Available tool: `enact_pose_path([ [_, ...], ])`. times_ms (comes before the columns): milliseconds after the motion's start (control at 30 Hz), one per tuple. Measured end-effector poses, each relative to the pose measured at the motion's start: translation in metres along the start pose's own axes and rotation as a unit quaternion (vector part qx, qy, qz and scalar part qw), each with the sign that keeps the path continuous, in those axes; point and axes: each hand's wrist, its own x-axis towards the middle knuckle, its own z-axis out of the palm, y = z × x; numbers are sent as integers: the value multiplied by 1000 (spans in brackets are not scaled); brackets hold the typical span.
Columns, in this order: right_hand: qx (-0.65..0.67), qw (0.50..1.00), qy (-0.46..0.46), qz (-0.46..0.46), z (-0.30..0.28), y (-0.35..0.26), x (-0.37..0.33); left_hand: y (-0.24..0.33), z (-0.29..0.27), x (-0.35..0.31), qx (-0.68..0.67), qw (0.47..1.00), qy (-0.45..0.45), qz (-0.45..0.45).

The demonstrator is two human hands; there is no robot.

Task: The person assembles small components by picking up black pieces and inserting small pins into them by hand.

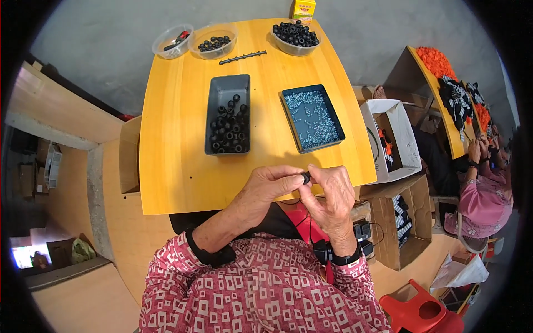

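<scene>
In front of my chest, just over the near edge of the table, my left hand (268, 187) pinches a small round black piece (306, 177) between thumb and forefinger. The fingertips of my right hand (331, 197) close on the same piece from the other side and cover much of it. Beyond my left hand lies a long dark tray (230, 84) with black round, hollow-ended pieces (229, 130) heaped toward its near end. A shallower dark tray (323, 146) beyond my right hand holds many tiny silvery pieces (313, 116), perhaps springs or screws.
On the table's (172, 127) far side stand a clear bowl (297, 50) of black pieces, two clear tubs (191, 47) and a notched black rod (242, 57). White and brown boxes (402, 222) and a red stool (416, 311) are at right, where another person (483, 200) sits.
</scene>
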Motion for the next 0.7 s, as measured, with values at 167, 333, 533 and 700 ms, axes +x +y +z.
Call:
enact_pose_path([
  [167, 4, 1000, -22, -11, -5, -8, 4, -8, -2, -8, -17, 1000, 6, 11],
  [333, -27, 999, -28, -30, -12, -18, 6, -5, 0, -12, 7, 999, 22, 39],
  [533, 6, 996, -93, -6, -27, -38, 22, -3, -4, -20, 12, 999, 26, 37],
  [700, 37, 993, -107, 14, -24, -37, 16, -3, -2, -19, -7, 999, 30, 13],
])
